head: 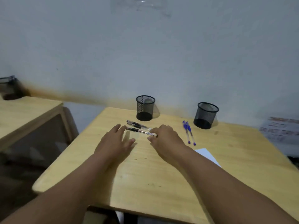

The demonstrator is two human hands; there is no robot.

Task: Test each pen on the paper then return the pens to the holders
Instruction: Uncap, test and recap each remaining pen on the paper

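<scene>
Three clear pens with black grips [137, 126] lie in a loose bunch on the wooden desk [145, 175], in front of the left black mesh holder [145, 108]. My right hand [165, 139] pinches the near pen [139, 131] at its right end. My left hand [116, 141] hovers flat with fingers spread, just left of the pens' tips, holding nothing. Two blue pens [188, 132] lie side by side to the right, near the second mesh holder [205, 115]. Both holders look empty. A white sheet of paper [208, 156] shows partly behind my right forearm.
The desk stands against a pale wall. A second wooden desk [24, 113] is at the left across a gap, with a dark container [8, 89] on it. A printed sheet [281, 128] hangs beyond the desk's right edge.
</scene>
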